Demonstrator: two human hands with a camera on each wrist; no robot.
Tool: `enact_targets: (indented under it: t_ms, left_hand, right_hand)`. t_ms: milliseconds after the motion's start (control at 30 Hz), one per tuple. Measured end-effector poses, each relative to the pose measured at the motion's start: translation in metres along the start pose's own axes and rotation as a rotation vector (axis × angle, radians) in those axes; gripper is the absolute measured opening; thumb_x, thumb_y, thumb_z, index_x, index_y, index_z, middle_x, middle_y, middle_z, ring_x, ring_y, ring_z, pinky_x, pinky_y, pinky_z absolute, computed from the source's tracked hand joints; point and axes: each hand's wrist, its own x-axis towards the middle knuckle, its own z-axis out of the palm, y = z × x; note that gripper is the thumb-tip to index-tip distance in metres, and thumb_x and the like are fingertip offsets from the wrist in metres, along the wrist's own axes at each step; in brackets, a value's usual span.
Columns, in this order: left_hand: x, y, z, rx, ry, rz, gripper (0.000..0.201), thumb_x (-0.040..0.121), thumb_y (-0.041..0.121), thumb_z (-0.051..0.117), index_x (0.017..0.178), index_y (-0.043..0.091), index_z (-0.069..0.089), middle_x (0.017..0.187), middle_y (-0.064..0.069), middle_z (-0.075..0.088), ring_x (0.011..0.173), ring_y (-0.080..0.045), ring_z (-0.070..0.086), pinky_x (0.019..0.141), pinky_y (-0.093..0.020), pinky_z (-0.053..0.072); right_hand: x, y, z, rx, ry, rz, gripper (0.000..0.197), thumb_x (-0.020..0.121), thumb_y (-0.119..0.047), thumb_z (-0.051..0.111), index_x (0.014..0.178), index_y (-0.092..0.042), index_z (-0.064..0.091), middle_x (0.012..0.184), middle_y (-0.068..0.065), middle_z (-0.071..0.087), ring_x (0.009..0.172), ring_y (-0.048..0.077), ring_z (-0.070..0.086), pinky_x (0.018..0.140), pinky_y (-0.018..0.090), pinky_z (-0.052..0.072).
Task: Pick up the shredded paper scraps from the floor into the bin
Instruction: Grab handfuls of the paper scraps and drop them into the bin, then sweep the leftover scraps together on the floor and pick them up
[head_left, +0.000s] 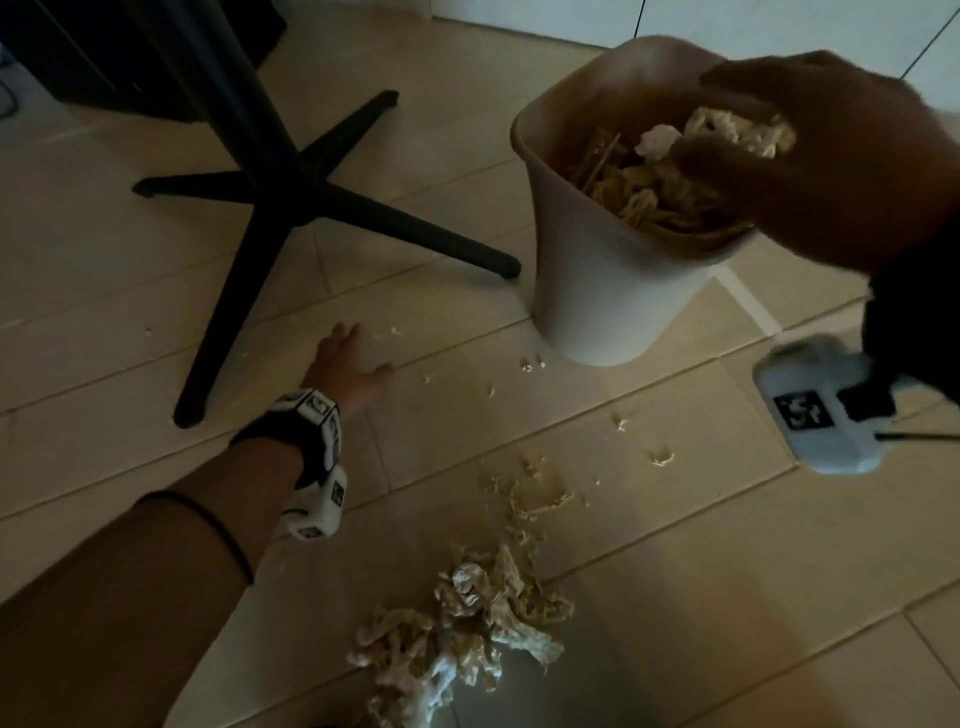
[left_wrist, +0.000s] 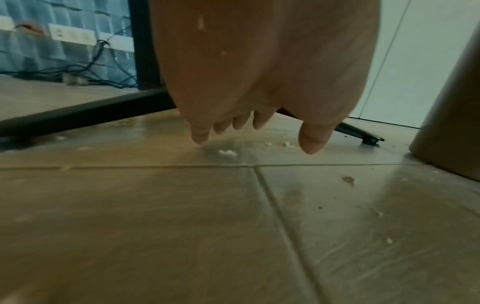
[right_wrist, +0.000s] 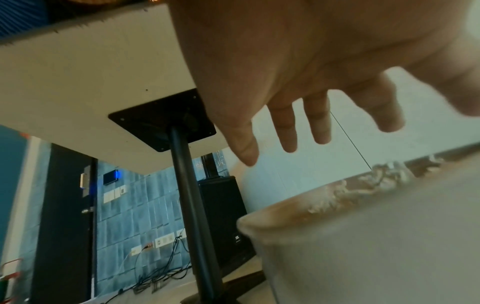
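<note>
The floor (head_left: 675, 545) was pale rectangular tile, dimly lit, with the black cross-shaped base of a pedestal table (head_left: 291, 197) at far left and a white wall behind. The bin (head_left: 613, 291), a pale tapered tub, stood at far right, already holding a mound of scraps close to its rim.

The right hand (head_left: 831, 156) hovered over the bin mouth; its grip was apart, with the fingers (right_wrist: 288, 131) spread and nothing held in the wrist view. The left hand (head_left: 348, 369) was just above the floor at left, grip apart, fingers straight, near small crumbs (left_wrist: 228, 152).

Risks, as judged from here:
- The bin looked nearly full; further handfuls could spill over the rim.
- The fine crumbs were too small to pinch cleanly and could be scattered by a sweeping palm.
- Loose strands could drop from a handful during transfer.

The shredded paper scraps (head_left: 467, 634) were cream-coloured, crinkled strips tangled into a loose pile on the near floor, with thinner trails leading toward the bin.
</note>
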Motion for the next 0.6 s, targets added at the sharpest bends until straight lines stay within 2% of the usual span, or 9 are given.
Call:
enact_targets:
  t_ms: [33, 67, 133, 167, 267, 333, 433, 533, 600]
  left_hand:
    - [0.007, 0.011, 0.003, 0.045, -0.011, 0.026, 0.085, 0.093, 0.055, 0.05, 0.157, 0.022, 0.003, 0.165, 0.001, -0.006, 0.152, -0.021, 0.0, 0.123, -0.042, 0.012]
    - [0.012, 0.023, 0.006, 0.086, -0.027, 0.044, 0.087, 0.093, 0.057, 0.048, 0.157, 0.021, 0.002, 0.165, -0.001, -0.007, 0.152, -0.023, -0.001, 0.123, -0.045, 0.011]
    - [0.015, 0.044, 0.017, 0.168, -0.061, 0.064, 0.087, 0.093, 0.061, 0.043, 0.157, 0.02, 0.0, 0.165, -0.003, -0.01, 0.152, -0.026, -0.004, 0.123, -0.047, 0.007]
    - [0.014, 0.055, 0.023, 0.205, -0.073, 0.083, 0.086, 0.094, 0.063, 0.04, 0.157, 0.02, -0.001, 0.165, -0.003, -0.012, 0.152, -0.026, -0.006, 0.123, -0.047, 0.005]
    - [0.007, 0.086, 0.04, 0.295, -0.101, 0.219, 0.087, 0.094, 0.068, 0.032, 0.156, 0.019, -0.003, 0.164, -0.004, -0.016, 0.152, -0.026, -0.011, 0.122, -0.049, 0.001]
    - [0.001, 0.104, 0.051, 0.339, -0.113, 0.322, 0.088, 0.093, 0.069, 0.03, 0.156, 0.018, -0.002, 0.164, -0.006, -0.015, 0.152, -0.027, -0.01, 0.121, -0.05, 0.002]
    - [-0.009, 0.126, 0.071, 0.362, -0.134, 0.468, 0.09, 0.091, 0.072, 0.028, 0.156, 0.018, -0.003, 0.165, -0.006, -0.012, 0.152, -0.027, -0.009, 0.121, -0.052, 0.002]
    - [-0.024, 0.135, 0.089, 0.391, -0.149, 0.618, 0.087, 0.092, 0.07, 0.027, 0.156, 0.021, -0.006, 0.165, -0.002, -0.012, 0.151, -0.024, -0.013, 0.122, -0.053, 0.0]
    - [-0.041, 0.136, 0.098, 0.442, -0.152, 0.689, 0.084, 0.094, 0.067, 0.026, 0.157, 0.019, -0.002, 0.165, -0.003, -0.011, 0.151, -0.023, -0.013, 0.122, -0.051, -0.001]
  right_hand:
    - [-0.01, 0.003, 0.004, 0.037, 0.052, -0.054, 0.055, 0.093, -0.058, 0.043, 0.139, -0.028, 0.043, 0.142, 0.011, 0.046, 0.122, 0.032, 0.051, 0.1, 0.045, 0.042]
    - [-0.021, 0.004, 0.009, 0.09, 0.109, -0.107, 0.049, 0.095, -0.052, 0.046, 0.136, -0.025, 0.047, 0.139, 0.011, 0.049, 0.118, 0.028, 0.053, 0.099, 0.036, 0.043]
    - [-0.048, 0.007, 0.022, 0.182, 0.229, -0.177, 0.037, 0.097, -0.033, 0.054, 0.129, -0.014, 0.056, 0.133, 0.014, 0.052, 0.115, 0.019, 0.051, 0.097, 0.014, 0.036]
    - [-0.061, 0.011, 0.03, 0.212, 0.286, -0.193, 0.032, 0.097, -0.025, 0.056, 0.125, -0.009, 0.058, 0.129, 0.017, 0.054, 0.116, 0.018, 0.05, 0.096, 0.011, 0.035]
    - [-0.099, 0.026, 0.06, 0.273, 0.414, -0.169, 0.022, 0.095, -0.01, 0.056, 0.114, 0.0, 0.064, 0.116, 0.024, 0.057, 0.114, 0.022, 0.052, 0.096, 0.024, 0.041]
    - [-0.122, 0.039, 0.087, 0.331, 0.434, -0.082, 0.02, 0.093, -0.004, 0.055, 0.108, 0.0, 0.066, 0.109, 0.024, 0.057, 0.109, 0.019, 0.052, 0.094, 0.024, 0.041]
    - [-0.153, 0.057, 0.136, 0.382, 0.28, 0.052, 0.025, 0.092, -0.01, 0.052, 0.113, -0.005, 0.065, 0.116, 0.017, 0.055, 0.109, 0.021, 0.054, 0.096, 0.023, 0.04]
    - [-0.172, 0.075, 0.187, 0.322, -0.039, 0.194, 0.039, 0.097, -0.028, 0.046, 0.132, -0.011, 0.052, 0.139, 0.014, 0.044, 0.124, 0.032, 0.049, 0.102, 0.042, 0.042]
    - [-0.175, 0.081, 0.212, 0.227, -0.224, 0.269, 0.056, 0.097, -0.045, 0.035, 0.142, -0.012, 0.039, 0.151, 0.015, 0.032, 0.136, 0.036, 0.036, 0.109, 0.052, 0.034]
